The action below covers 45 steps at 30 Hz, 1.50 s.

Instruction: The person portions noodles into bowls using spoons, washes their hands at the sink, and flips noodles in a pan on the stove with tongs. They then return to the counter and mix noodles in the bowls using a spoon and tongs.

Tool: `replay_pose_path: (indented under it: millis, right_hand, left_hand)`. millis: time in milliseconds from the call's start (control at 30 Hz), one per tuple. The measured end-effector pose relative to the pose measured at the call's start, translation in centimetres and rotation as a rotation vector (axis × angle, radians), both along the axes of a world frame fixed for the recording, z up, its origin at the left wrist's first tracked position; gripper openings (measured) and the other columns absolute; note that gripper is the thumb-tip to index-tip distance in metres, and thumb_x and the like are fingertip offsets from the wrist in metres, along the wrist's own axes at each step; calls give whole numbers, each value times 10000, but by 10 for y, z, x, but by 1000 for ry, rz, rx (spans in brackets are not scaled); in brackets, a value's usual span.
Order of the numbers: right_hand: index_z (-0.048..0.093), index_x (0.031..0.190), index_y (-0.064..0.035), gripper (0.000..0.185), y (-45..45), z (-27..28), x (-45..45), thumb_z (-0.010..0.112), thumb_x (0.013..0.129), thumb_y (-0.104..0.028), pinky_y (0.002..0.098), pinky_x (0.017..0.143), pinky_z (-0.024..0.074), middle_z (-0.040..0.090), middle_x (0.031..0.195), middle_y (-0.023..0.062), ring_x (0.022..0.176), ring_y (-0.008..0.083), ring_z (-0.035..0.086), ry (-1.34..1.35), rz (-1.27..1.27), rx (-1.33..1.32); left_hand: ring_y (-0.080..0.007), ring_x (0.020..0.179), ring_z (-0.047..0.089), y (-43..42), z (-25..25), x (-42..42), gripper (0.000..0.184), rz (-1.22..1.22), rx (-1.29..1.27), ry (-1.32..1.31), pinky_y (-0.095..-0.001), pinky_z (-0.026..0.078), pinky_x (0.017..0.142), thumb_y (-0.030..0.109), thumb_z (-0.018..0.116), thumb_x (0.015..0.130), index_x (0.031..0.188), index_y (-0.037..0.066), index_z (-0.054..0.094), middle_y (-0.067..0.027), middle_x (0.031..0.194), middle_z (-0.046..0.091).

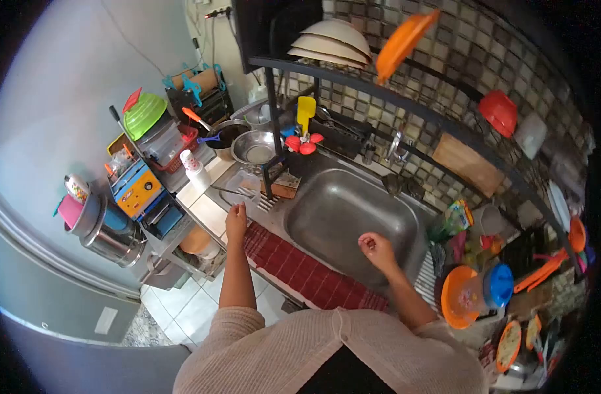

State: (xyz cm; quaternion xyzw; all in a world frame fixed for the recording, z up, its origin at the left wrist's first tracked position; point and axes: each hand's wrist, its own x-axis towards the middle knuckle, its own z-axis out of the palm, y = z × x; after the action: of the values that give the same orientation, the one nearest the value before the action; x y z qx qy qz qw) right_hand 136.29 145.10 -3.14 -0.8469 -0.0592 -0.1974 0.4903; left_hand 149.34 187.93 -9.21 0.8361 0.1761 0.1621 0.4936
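Observation:
My left hand (236,222) is closed above the counter edge, beside the red cloth (307,266) and just below a clear plastic container (242,185) with a fork lying over it. Whatever its fingers may hold is hidden. Over the right part of the metal sink (333,210), my right hand (376,249) has its fingers curled in; nothing can be made out in them. The faucet (397,148) stands behind the sink.
A black rack (379,82) spans above the sink, with bowls (333,43) on top. Left are stacked white cups (195,172), a metal bowl (256,146) and a blue-orange box (139,188). Right stand an orange plate (452,299) and a blue-lidded container (499,284).

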Motion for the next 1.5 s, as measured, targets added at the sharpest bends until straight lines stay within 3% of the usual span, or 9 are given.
replay_pose_path:
  millis: [200,300,433,567,733,800,967,1200,1500]
  right_hand:
    - [657,972,-47,100,-11,12,-41,643,883,-90,299,644,514,661,776,74,667,146,640,-40,-128,39]
    - [673,986,-42,120,-22,-25,-63,645,891,-109,304,660,522,683,788,83,679,152,650,374,106,183]
    - [687,990,-37,137,-12,-22,-121,669,892,-130,302,644,518,692,798,93,678,132,648,202,49,39]
    - [694,978,-33,174,-25,-24,-167,711,885,-180,309,582,507,687,731,74,610,154,643,394,34,223]
    - [448,599,-6,457,-60,-10,-256,729,878,-234,340,439,325,370,524,121,496,143,297,84,-197,18]
    - [445,605,-10,400,-86,-13,-307,693,867,-183,350,449,337,380,530,138,467,202,339,134,-177,-1]
    - [434,591,-33,313,-158,-48,-449,656,790,-128,398,462,360,438,557,160,471,311,389,162,-194,1]
    - [395,566,-26,264,-240,-86,-612,632,679,-49,433,535,404,433,582,152,596,332,484,216,-400,-42]
    - [475,604,-32,224,-330,-73,-727,651,729,-90,395,550,432,510,649,133,593,309,530,310,-634,29]
  left_hand:
    - [-289,722,661,4,1,-4,593,-50,-218,-20,-350,550,634,503,445,987,1178,-38,596,-208,1009,658]
    - [-284,732,658,-2,4,-14,608,-19,-265,-74,-357,545,621,512,430,993,1201,-38,584,-204,1066,644]
    - [-325,1046,618,-6,-2,-30,596,-11,-282,-119,-409,523,809,486,383,1015,1240,-33,571,-248,1158,618]
    - [-360,1080,596,-14,-16,-72,464,54,408,-351,-391,466,906,334,341,1050,1226,-19,586,-253,1143,620]
    - [-321,853,604,-118,9,-194,382,-23,39,-386,-393,472,777,294,391,1052,1030,-21,606,-168,933,645]
    - [-255,652,554,-165,-3,-234,358,-3,13,-413,-373,436,611,281,432,1047,864,5,567,-122,741,610]
    - [-278,583,517,-312,-21,-361,333,-391,79,-407,-401,412,569,216,463,993,754,5,560,-144,654,545]
    - [-332,676,555,-480,-12,-483,244,-1067,38,-481,-431,427,642,181,517,944,774,36,613,-138,700,591]
    - [-303,915,560,-569,-29,-515,155,-1053,495,-776,-487,378,857,197,530,887,941,116,650,-79,956,654]
